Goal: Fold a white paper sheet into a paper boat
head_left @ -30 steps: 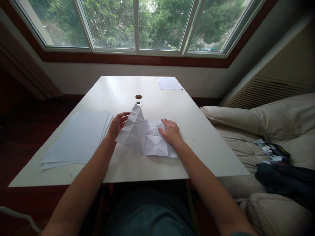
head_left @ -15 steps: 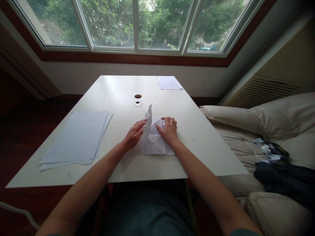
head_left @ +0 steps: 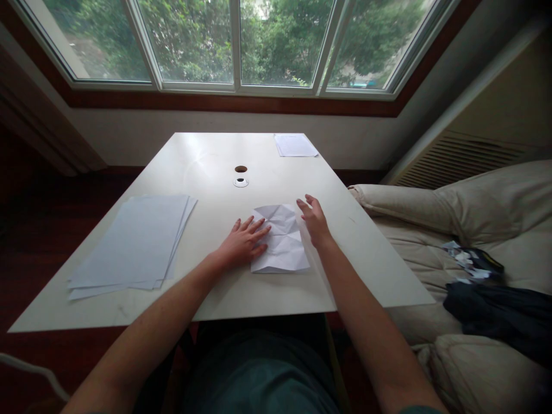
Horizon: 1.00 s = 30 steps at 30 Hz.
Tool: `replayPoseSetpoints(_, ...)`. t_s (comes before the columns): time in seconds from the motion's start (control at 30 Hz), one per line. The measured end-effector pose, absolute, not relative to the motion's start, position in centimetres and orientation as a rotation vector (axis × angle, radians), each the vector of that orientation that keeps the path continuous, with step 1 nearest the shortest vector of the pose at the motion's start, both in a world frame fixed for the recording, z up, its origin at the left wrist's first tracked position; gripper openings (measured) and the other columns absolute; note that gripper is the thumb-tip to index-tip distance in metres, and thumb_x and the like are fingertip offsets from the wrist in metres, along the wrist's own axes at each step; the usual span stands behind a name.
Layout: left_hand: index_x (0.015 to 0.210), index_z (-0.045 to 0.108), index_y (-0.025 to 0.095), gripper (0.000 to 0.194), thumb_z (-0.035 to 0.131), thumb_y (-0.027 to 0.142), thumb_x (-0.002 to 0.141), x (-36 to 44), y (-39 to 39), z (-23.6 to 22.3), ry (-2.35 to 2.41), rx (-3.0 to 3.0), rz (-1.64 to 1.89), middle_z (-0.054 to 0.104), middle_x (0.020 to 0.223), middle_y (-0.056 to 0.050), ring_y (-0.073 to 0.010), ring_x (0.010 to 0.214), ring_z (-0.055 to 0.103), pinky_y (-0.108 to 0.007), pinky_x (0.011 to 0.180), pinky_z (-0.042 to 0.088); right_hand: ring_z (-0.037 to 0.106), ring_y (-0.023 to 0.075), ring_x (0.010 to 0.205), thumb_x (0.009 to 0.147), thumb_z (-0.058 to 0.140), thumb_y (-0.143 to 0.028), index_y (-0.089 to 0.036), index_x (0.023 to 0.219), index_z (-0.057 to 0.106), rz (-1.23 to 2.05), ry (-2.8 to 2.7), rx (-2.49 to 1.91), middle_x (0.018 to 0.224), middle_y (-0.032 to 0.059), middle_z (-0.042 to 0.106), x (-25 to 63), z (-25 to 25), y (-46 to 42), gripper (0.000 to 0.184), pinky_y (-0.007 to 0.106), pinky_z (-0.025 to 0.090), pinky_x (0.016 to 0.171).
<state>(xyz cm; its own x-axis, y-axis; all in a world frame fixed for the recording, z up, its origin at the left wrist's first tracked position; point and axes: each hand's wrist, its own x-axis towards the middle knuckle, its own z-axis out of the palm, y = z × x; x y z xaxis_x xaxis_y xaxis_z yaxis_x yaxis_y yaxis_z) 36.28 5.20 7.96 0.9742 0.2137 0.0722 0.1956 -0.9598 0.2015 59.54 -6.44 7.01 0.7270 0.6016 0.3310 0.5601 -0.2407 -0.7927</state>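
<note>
A creased sheet of white paper [head_left: 284, 247] lies folded over on the white table [head_left: 215, 230] in front of me. Its surface carries several crossing fold lines, and the near edge lifts a little. My left hand [head_left: 248, 241] rests with spread fingers on the paper's left part. Just off the paper's right edge, my right hand [head_left: 314, 219] hovers with its fingers apart and slightly curved, holding nothing.
A loose stack of white sheets [head_left: 133, 241] lies at the table's left. A smaller pile of paper [head_left: 295, 145] sits at the far right corner. Two round holes are set mid-table. A beige sofa [head_left: 405, 236] with dark cloth [head_left: 491, 313] stands along the right.
The flap that stood upright on the left has come down flat over the paper. My left hand now lies on it, and my right hand has let go and moved right.
</note>
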Motion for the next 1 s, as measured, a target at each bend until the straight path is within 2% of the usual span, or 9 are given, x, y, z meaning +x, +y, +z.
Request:
replayPoseSetpoints(0.1,0.153,0.029,0.036,0.059,0.033,0.055,0.098,36.2,5.2,8.0,0.327,2.941,0.084,0.017,0.164,-0.001,-0.0386,0.150,0.011,-0.068,0.116,0.009,0.050,0.0298,0.126,0.082,0.059,-0.060,-0.018,0.140,0.045,-0.009,-0.887,-1.962,0.141,0.0166,0.049,58.7,7.7,-6.7,0.073,0.046,0.043,0.104)
replayPoseSetpoints(0.2,0.154,0.025,0.038,0.061,0.027,0.061,0.098,36.1,5.1,8.2,0.339,2.935,0.038,0.014,0.164,0.000,-0.0390,0.150,0.007,-0.070,0.114,0.003,0.047,0.0294,0.129,0.081,0.065,-0.045,-0.015,0.140,0.048,-0.131,-1.129,-2.017,0.137,0.0161,0.054,58.0,8.2,-6.7,0.068,0.046,0.034,0.112)
replayPoseSetpoints(0.33,0.156,0.018,0.039,0.076,0.028,0.076,0.089,36.0,5.4,8.5,0.334,2.918,-0.024,0.011,0.164,0.001,-0.0384,0.151,0.003,-0.070,0.114,-0.003,0.047,0.0264,0.131,0.086,0.058,-0.032,-0.016,0.138,0.053,-0.100,-1.389,-2.120,0.138,0.0133,0.056,57.6,7.7,-6.6,0.055,0.044,0.033,0.113)
replayPoseSetpoints(0.5,0.157,0.013,0.036,0.091,0.030,0.085,0.081,35.6,6.4,8.7,0.360,2.896,-0.102,0.008,0.164,0.001,-0.0381,0.151,-0.003,-0.069,0.113,-0.008,0.042,0.0268,0.135,0.091,0.053,-0.032,-0.023,0.142,0.051,-0.032,-1.502,-2.279,0.148,0.0086,0.050,57.2,7.1,-6.8,0.052,0.045,0.037,0.111)
replayPoseSetpoints(0.67,0.157,0.011,0.035,0.095,0.034,0.086,0.079,35.3,7.1,8.8,0.375,2.897,-0.108,0.005,0.165,0.001,-0.0392,0.150,-0.009,-0.067,0.115,-0.005,0.036,0.0267,0.141,0.093,0.051,-0.029,-0.026,0.139,0.053,-0.053,-1.591,-2.292,0.148,0.0048,0.051,55.9,8.3,-7.2,0.046,0.048,0.038,0.109)
replayPoseSetpoints(0.8,0.157,0.017,0.031,0.098,0.039,0.084,0.079,35.2,8.0,8.9,0.353,2.905,-0.089,0.008,0.165,-0.005,-0.0374,0.151,-0.006,-0.059,0.119,0.005,0.029,0.0215,0.147,0.095,0.040,-0.016,-0.023,0.135,0.058,-0.162,-1.755,-2.192,0.146,0.0035,0.053,53.6,9.5,-7.1,0.044,0.043,0.030,0.115)
replayPoseSetpoints(0.87,0.157,0.019,0.029,0.099,0.041,0.084,0.078,35.2,8.6,9.0,0.354,2.901,-0.071,0.010,0.165,-0.007,-0.0365,0.151,-0.003,-0.055,0.120,0.010,0.034,0.0205,0.144,0.098,0.037,-0.022,-0.021,0.138,0.054,-0.103,-1.788,-2.207,0.146,0.0056,0.052,52.7,9.6,-6.8,0.044,0.040,0.028,0.116)
replayPoseSetpoints(1.0,0.158,0.015,0.026,0.093,0.036,0.079,0.085,35.3,8.8,9.1,0.342,2.896,-0.012,0.011,0.165,-0.006,-0.0315,0.152,-0.002,-0.049,0.121,0.011,0.023,0.0250,0.149,0.101,0.030,-0.040,-0.016,0.152,0.033,0.083,-1.773,-2.331,0.158,0.0095,0.034,52.3,8.7,-6.4,0.057,0.049,0.020,0.120)
